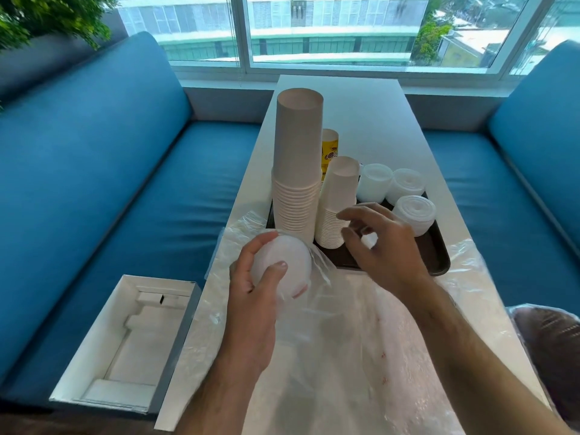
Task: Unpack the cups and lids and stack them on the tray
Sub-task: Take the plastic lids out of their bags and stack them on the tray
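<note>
Blue sofa (94, 171) fills left of frame, a second blue seat (518, 171) at right, window (314, 29) across the top, green plant (47, 17) upper left. Open white box (125, 343) with foam insert sits lower left, against the white table (345, 98) edge. Clear plastic wrap (361, 340) spreads loose over the near table, lower centre, and partly covers the near edge of the dark tray (436, 255).

On the tray, centre frame: tall stack of cups (296, 171) at its left side, shorter cup stack (337, 202) just beside it to the right, a yellow printed cup (329, 149) behind both (mostly hidden). Three stacks of white lids (414, 213) stand on the tray's right part, close together.

Left hand (254, 277) grips a bundle of lids (282, 265) still in clear wrap, thumb on top, fingers curled round the left side; bundle is just in front of the tall cup stack, below centre. Right hand (383, 246) hovers over the tray's near part, fingers loosely curled, tips near the short cup stack; something white shows between thumb and fingers, cannot tell if it is pinched. It blocks part of the tray and the short stack's base.
</note>
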